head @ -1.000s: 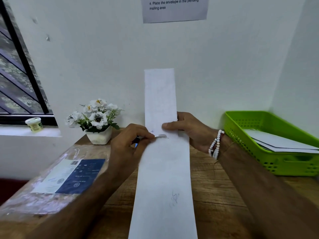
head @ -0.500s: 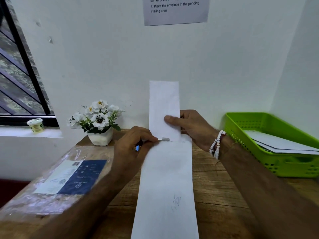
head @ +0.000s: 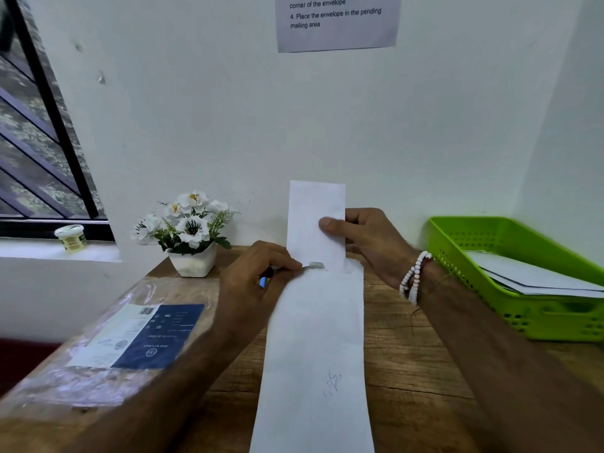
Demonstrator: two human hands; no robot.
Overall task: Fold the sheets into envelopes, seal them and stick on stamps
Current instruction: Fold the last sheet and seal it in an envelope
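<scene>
folded sheet (head: 313,207) pinched by right hand (head: 369,243); envelope (head: 317,338) mouth held pinched by left hand (head: 255,282); sheet corner could be snagged if skewed.

Bare forearms (head: 510,371), with white and dark-red bead bracelets (head: 414,278) round the right wrist.

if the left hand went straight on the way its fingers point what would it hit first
Probably the folded sheet, just right of the left hand where it enters the envelope, though depth is unclear.

Wooden table (head: 408,371) bears envelope (head: 313,354), packet (head: 130,338), flowerpot (head: 192,261), green tray (head: 555,322).
</scene>
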